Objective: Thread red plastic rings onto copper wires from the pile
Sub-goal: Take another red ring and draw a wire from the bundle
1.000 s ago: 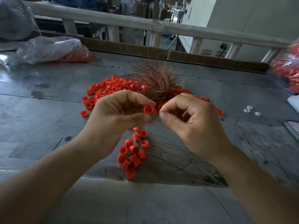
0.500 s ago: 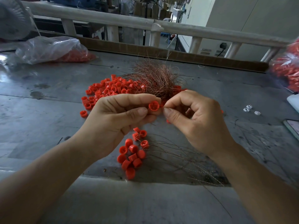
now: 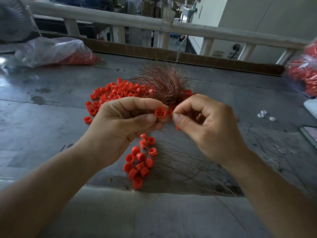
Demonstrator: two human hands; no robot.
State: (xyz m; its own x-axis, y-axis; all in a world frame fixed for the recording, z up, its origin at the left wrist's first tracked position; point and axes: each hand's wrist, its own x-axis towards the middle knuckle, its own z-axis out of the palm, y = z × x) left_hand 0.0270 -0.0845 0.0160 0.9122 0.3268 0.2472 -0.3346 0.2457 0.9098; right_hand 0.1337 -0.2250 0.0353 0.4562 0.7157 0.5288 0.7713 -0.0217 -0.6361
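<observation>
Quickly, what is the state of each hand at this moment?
Left hand: holding one red plastic ring in its fingers.
Right hand: fingers pinched beside the ring; what they pinch cannot be told.

Head cam, looks fwd/down, close over table (image 3: 42,127)

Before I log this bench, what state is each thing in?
left hand: pinches ring
ring: held up, open end toward camera
right hand: pinched at ring, likely on a wire
loose rings: heaped on table
wire pile: tangled, atop rings
threaded rings: lying on table, wires trailing right
</observation>
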